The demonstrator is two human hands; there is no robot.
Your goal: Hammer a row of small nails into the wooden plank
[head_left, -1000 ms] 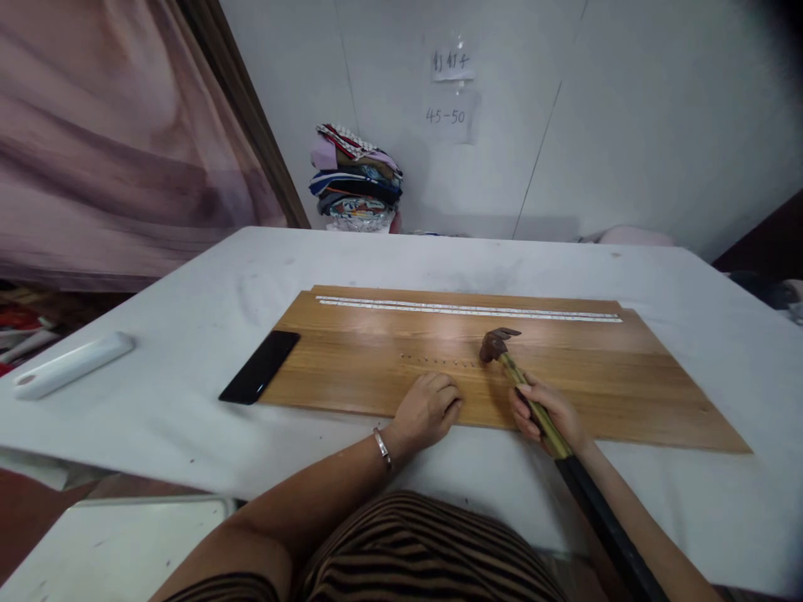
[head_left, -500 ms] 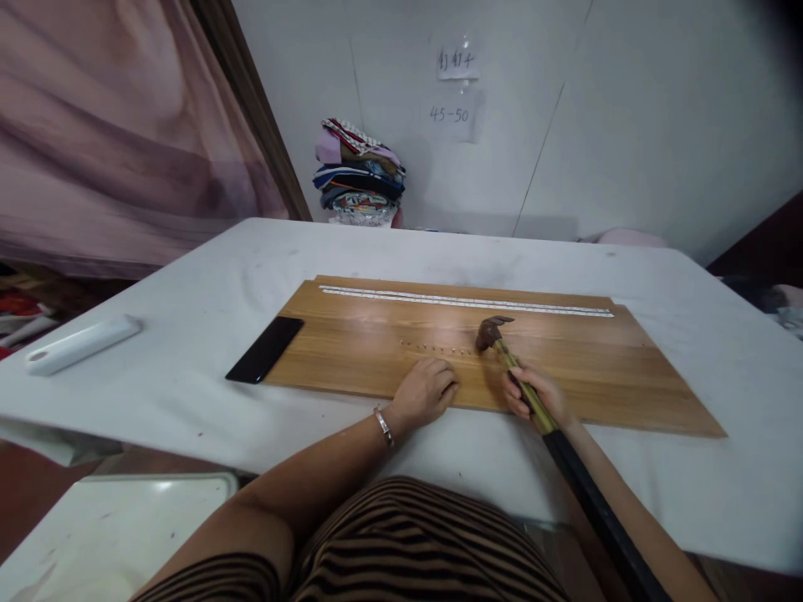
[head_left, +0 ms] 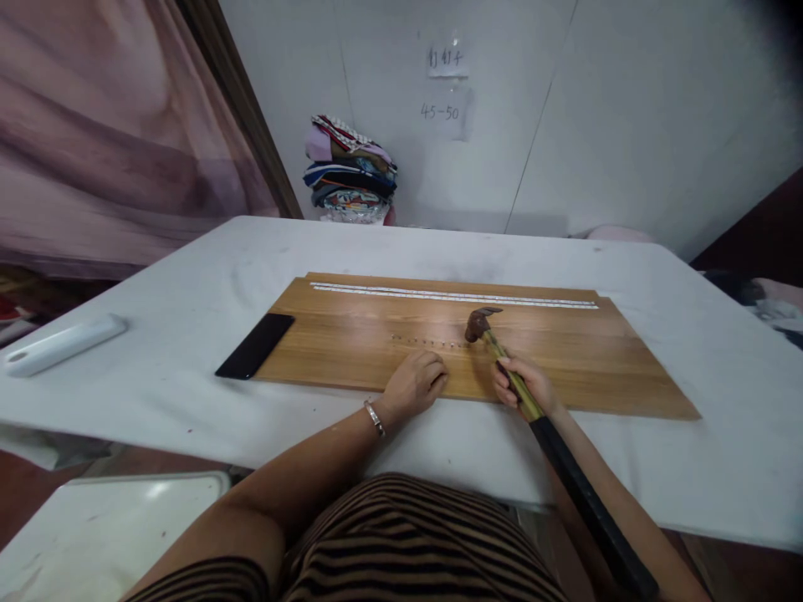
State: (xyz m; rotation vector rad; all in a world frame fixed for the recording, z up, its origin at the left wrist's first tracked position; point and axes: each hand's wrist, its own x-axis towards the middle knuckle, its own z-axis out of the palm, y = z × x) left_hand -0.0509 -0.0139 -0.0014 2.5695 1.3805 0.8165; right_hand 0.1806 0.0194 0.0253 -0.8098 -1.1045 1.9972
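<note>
A claw hammer [head_left: 515, 386] is held in my right hand [head_left: 525, 385], fingers wrapped round its yellow and black handle near the head. Its rusty brown head [head_left: 478, 325] is at the right end of a row of small nails [head_left: 432, 342] in the wooden board [head_left: 565, 359]; I cannot tell whether it touches a nail. My left hand [head_left: 415, 382] rests on the board's near edge, just in front of the row. Its fingers are curled closed, and whatever they may hold is hidden.
Two white printed strips [head_left: 452, 295] lie along the board's far side. A black flat object [head_left: 256, 347] overlaps its left end. On the white table [head_left: 188, 284] lies a long white object [head_left: 66, 344]. Folded cloths [head_left: 351, 171] are stacked by the wall.
The whole view has shifted slightly, so everything appears a little further left. Both hands keep nearly the same place on the board, and the hammer head stays by the row's right end.
</note>
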